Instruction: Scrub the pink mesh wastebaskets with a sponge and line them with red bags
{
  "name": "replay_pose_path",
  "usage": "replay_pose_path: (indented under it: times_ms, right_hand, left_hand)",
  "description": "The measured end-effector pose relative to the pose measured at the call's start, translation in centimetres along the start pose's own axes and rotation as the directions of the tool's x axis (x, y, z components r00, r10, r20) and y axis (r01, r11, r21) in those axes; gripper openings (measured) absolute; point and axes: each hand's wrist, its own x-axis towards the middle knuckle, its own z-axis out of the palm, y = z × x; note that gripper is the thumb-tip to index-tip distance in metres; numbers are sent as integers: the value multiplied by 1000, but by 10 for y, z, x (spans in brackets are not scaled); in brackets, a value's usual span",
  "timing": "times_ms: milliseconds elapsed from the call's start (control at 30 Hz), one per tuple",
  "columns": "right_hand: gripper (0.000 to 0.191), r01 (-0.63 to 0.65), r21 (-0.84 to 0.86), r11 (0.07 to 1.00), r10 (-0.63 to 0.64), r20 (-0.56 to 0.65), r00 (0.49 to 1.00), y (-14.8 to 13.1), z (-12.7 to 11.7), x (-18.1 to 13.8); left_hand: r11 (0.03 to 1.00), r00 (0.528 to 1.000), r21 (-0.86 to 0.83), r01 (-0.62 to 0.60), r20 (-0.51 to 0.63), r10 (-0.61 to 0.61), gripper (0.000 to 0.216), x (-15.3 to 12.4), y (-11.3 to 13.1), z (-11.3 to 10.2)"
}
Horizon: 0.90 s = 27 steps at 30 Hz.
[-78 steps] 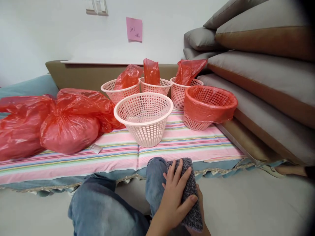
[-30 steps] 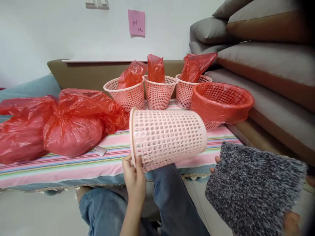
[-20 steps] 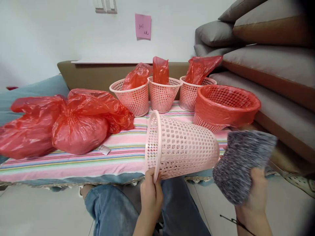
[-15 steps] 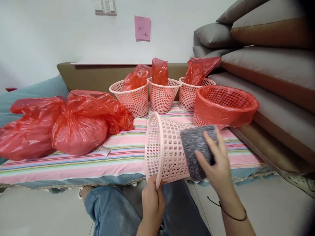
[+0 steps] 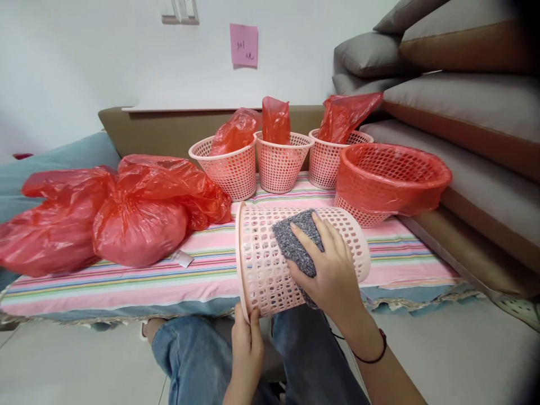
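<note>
A pink perforated plastic basket (image 5: 262, 253) lies on its side in front of me, its mouth facing left and its base facing right. My left hand (image 5: 248, 334) is closed on the lower part of its rim, thumb on one side and fingers on the other. With my right hand (image 5: 331, 270) I hold a grey speckled cleaning cloth (image 5: 297, 239) flat against the basket's outer wall. The fingers lie over the cloth and hide part of it.
Behind stand three pink baskets (image 5: 278, 163) with red plastic bags (image 5: 276, 121) in them. A basket lined with a red bag (image 5: 388, 185) stands at right, beside stacked cushions (image 5: 464, 112). Full red bags (image 5: 139, 230) lie at left on the striped cloth (image 5: 211, 275).
My right hand and the cloth have moved left along the basket, from near its base to its middle. The basket has turned, showing more of its side and less of its mouth.
</note>
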Motion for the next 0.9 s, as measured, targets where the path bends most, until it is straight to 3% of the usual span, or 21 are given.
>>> replay_pose_path:
  times_ms: [133, 233, 333, 433, 567, 667, 767, 900]
  right_hand:
    - [50, -174, -12, 985, 173, -61, 983, 18, 0, 3]
    - [51, -365, -2, 931, 363, -109, 925, 47, 0, 4]
    - [54, -461, 41, 887, 462, -111, 880, 66, 0, 3]
    - [54, -418, 110, 902, 427, -89, 900, 50, 0, 1]
    - [52, -171, 203, 964, 177, -12, 984, -12, -1, 2]
    - [50, -82, 240, 967, 77, 27, 997, -40, 0, 8]
    - [50, -134, 228, 964, 134, 13, 991, -26, 4, 16]
    - [50, -288, 163, 944, 298, -39, 954, 37, 11, 22]
  left_hand:
    - [999, 998, 51, -14, 64, 10, 26, -3, -3, 3]
    - [995, 998, 91, -40, 48, 36, 27, -9, -1, 11]
    - [988, 996, 129, -84, 41, 80, 26, -15, 3, 20]
    - [979, 989, 157, -128, 96, 114, 25, -16, 11, 23]
    - [984, 997, 168, -63, 56, 55, 24, -10, 25, 20]
    - [987, 996, 138, -81, 44, 75, 23, -3, 29, 15]
    - [972, 987, 175, -158, 57, 150, 20, 2, 26, 12]
    - [964, 980, 178, -199, 46, 193, 21, 5, 19, 14]
